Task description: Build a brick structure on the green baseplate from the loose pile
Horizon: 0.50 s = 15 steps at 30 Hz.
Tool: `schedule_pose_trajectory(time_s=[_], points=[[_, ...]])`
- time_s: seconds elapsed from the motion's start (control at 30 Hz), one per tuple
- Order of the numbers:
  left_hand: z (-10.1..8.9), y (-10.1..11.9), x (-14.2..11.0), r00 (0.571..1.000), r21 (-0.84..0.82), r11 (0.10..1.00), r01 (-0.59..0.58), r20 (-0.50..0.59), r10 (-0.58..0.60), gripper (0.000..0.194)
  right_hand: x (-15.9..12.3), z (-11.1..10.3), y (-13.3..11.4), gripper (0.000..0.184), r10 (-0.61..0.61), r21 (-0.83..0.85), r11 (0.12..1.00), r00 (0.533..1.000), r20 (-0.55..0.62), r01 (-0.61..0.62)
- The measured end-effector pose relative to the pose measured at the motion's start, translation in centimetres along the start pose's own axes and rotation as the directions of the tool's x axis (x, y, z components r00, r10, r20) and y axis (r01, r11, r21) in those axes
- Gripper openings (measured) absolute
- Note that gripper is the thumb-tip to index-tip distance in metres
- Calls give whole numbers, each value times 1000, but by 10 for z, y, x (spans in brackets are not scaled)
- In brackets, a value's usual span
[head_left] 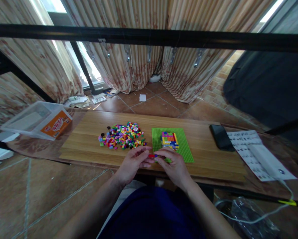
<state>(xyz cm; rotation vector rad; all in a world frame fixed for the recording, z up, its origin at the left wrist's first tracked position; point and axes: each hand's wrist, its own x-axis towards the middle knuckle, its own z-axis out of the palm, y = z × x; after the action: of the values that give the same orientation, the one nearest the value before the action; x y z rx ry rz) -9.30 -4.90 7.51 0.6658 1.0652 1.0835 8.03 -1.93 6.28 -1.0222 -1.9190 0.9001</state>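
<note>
Between my two hands, at the near edge of the wooden board, are a small red toy brick (151,155) and a blue one (156,155), end to end; whether they are joined I cannot tell. My left hand (136,159) pinches the red brick between thumb and fingers. The blue brick is gripped by the fingertips of my right hand (172,162). Just beyond the right hand, a block of multicoloured bricks (170,139) stands on a green baseplate (185,146), its near side partly hidden by the hand. A heap of loose bricks (124,135) lies beyond my left hand.
The wooden board (81,142) carries the bricks. At left stands a clear plastic box (41,119) with an orange label. A black phone (221,137) lies at right, beside a printed sheet (246,142) and a white corded device (265,159). A black bar (149,36) crosses in front.
</note>
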Motion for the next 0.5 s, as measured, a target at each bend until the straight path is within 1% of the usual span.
schedule_pose_trajectory(time_s=[0.1, 0.23, 0.37, 0.5], points=[[2, -2, 1, 1000, 30, 999, -30, -5, 31, 42, -1, 1, 0, 12, -12, -9, 1000, 1000, -15, 12], [3, -2, 3, 999, 37, 998, -51, -14, 52, 40, -1, -1, -3, 8, -46, -77, 996, 999, -13, 45], [2, -5, 2, 999, 33, 999, -27, -24, 28, 40, -3, 1, -2, 9, -50, -126, 991, 999, 14, 51], [-5, -17, 3, 1000, 31, 1000, -5, -15, 5, 44, -5, 9, 3, 11, -42, -111, 993, 997, 67, 49]])
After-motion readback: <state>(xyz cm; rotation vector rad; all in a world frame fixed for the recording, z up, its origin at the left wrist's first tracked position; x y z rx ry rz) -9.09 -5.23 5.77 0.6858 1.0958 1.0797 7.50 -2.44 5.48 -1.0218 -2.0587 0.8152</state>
